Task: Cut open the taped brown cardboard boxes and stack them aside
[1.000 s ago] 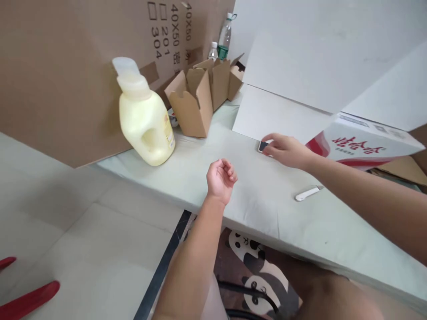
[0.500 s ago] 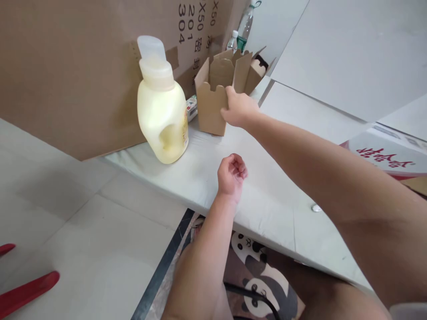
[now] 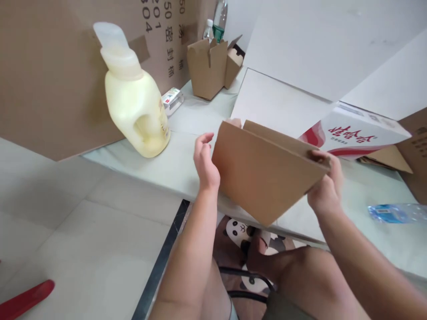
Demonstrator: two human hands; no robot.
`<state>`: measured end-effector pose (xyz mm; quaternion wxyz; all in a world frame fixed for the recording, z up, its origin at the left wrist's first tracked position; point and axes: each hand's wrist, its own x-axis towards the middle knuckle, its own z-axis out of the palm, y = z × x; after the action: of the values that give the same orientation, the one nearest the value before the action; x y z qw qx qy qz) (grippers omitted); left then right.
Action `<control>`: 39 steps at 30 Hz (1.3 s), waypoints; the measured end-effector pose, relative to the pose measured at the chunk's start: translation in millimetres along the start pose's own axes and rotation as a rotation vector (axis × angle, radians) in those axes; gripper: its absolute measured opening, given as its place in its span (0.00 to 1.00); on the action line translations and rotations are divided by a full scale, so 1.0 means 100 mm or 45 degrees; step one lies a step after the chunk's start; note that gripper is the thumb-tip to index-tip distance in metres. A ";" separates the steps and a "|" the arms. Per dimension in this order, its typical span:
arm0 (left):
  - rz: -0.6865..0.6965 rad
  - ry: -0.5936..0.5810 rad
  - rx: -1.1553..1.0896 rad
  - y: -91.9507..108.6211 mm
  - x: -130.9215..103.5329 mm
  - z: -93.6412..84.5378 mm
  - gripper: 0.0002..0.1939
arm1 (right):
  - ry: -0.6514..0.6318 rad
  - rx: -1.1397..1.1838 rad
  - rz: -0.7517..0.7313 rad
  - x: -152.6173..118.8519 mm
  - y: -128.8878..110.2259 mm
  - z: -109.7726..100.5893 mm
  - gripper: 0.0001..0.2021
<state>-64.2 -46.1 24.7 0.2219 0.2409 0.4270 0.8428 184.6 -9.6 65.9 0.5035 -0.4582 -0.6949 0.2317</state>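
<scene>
A brown cardboard box (image 3: 263, 173) is tilted in the air above the near edge of the table (image 3: 182, 171). My right hand (image 3: 327, 182) grips its right end, fingers over the top edge and thumb beneath. At the box's left end, my left hand (image 3: 207, 164) is raised with its fingers apart and the palm toward the cardboard; whether it touches is hard to tell. Part of a finger or thumb shows behind the box's upper left corner. Farther back, an open-topped cardboard carton (image 3: 207, 71) stands beside another one (image 3: 233, 66).
A yellow detergent bottle (image 3: 133, 106) stands at the left before a large carton (image 3: 60, 66). Small clear packet (image 3: 172, 100) behind it. Plastic bottles (image 3: 219, 20) stand at the back. On the right are a white-red box (image 3: 353, 129) and a lying plastic bottle (image 3: 393, 212).
My right hand has left the standing carton and come back right, now holding a cardboard box. My left hand has opened and moved up and left. The camera view has shifted right.
</scene>
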 end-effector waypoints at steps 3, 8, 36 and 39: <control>-0.072 -0.480 -0.045 -0.03 -0.13 0.13 0.21 | 0.232 0.240 0.185 -0.18 0.19 -0.06 0.14; -0.134 -0.594 0.021 -0.09 -0.25 0.32 0.32 | 0.422 0.484 0.389 -0.21 0.47 -0.03 0.20; -0.190 -0.262 0.007 0.02 -0.09 0.39 0.17 | -0.063 0.752 0.325 -0.47 0.80 -0.14 0.33; -0.445 -0.198 -0.072 -0.04 -0.01 0.27 0.11 | -0.131 0.804 0.380 -0.52 0.81 -0.07 0.32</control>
<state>-46.4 -27.8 35.1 0.4040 0.2210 0.4201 0.7820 227.5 -17.3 -20.1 0.5452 -0.3642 -0.5387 0.5291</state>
